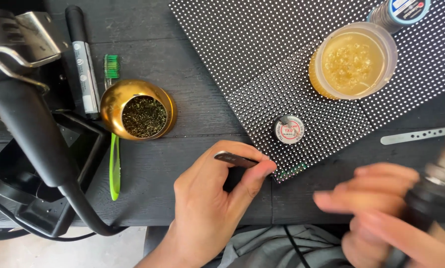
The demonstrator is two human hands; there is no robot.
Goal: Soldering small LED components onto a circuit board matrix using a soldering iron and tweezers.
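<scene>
Head view: two hands, left (210, 198) pinching one tweezers (235, 159), right (381, 208) gripping one blurred tool (430, 193).

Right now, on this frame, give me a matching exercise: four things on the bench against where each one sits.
Things:
1. toothbrush
2. yellow jar
3. tweezers
4. metal strip

Places:
A. on the dotted panel
B. in the left hand
C. partly under the gold bowl
D. on the table, right of the panel

Pairs: 1-C, 2-A, 3-B, 4-D
</scene>
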